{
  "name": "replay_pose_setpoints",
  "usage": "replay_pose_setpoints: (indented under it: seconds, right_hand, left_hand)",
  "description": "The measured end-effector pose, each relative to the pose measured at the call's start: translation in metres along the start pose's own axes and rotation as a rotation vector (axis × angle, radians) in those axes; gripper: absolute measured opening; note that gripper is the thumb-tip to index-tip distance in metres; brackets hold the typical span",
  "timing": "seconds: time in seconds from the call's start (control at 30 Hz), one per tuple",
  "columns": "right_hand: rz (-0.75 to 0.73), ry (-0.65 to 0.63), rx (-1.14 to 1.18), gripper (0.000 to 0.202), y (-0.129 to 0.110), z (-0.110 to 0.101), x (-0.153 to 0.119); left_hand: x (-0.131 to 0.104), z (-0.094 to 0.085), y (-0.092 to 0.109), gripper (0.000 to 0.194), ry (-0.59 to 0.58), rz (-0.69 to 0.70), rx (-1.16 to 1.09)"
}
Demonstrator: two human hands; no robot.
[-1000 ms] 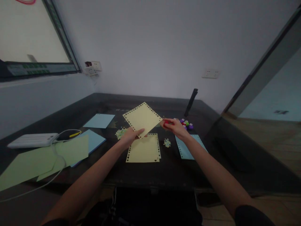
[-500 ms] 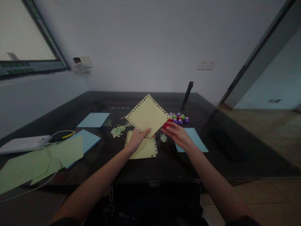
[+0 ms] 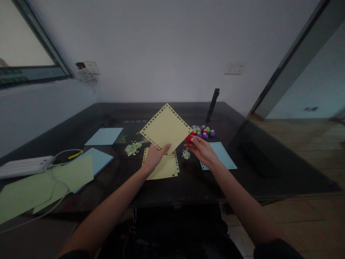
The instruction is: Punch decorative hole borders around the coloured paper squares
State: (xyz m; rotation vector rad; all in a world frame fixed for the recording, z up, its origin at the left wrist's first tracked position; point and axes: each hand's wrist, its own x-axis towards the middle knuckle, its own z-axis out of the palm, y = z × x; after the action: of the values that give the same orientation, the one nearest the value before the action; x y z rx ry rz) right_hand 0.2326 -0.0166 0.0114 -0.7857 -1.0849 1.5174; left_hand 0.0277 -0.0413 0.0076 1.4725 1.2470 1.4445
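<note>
My left hand [image 3: 156, 156] grips the lower corner of a yellow paper sheet [image 3: 166, 127], thumb on top. The sheet is held up cornerwise, with small punched shapes along its edges. At its right corner my right hand [image 3: 202, 150] is closed on a red craft punch [image 3: 189, 138], thumb by its white button. The paper's right corner meets the punch; whether it sits inside the slot I cannot tell. Below lie more yellow sheets [image 3: 163, 169] with punched borders. A small heap of paper cutouts [image 3: 185, 154] lies under the right hand.
Behind my right hand stand several purple, green and red punches [image 3: 205, 135]. Punched blue paper [image 3: 222, 156] lies right, plain blue paper [image 3: 105, 136] left. A larger cutout heap [image 3: 133, 148], green sheets [image 3: 72, 172], a white power strip [image 3: 25, 167] and an upright black stick [image 3: 212, 105] share the dark table.
My right thumb has moved onto the red punch near its button, and the fingers have closed round it more. The whole view has shifted slightly; the left hand keeps its hold on the sheet.
</note>
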Motion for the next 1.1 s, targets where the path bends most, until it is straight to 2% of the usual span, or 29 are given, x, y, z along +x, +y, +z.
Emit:
replay_pose_setpoints:
  seconds: [0.2,0.43,0.7,0.9,1.1]
  right_hand:
    - [-0.028,0.061,0.017,0.034,-0.003,0.005,-0.003]
    - [-0.045,0.063,0.108,0.033,-0.002,0.008,-0.004]
    - [-0.055,0.105,0.092,0.034,0.002,0.008,-0.002]
    - [-0.064,0.182,0.045,0.035,0.002,0.011,-0.004]
    - [-0.085,0.218,0.104,0.032,0.004,0.014,-0.004]
  left_hand:
    - [0.0,-0.001,-0.003,0.05,-0.021,0.013,0.032]
    - [-0.001,0.0,-0.004,0.045,-0.019,0.035,0.13]
    - [-0.002,0.003,-0.004,0.043,-0.072,0.054,0.168]
    - [-0.002,0.003,-0.004,0.042,-0.084,0.058,0.224]
    - [-0.002,0.004,-0.006,0.04,-0.094,0.078,0.215]
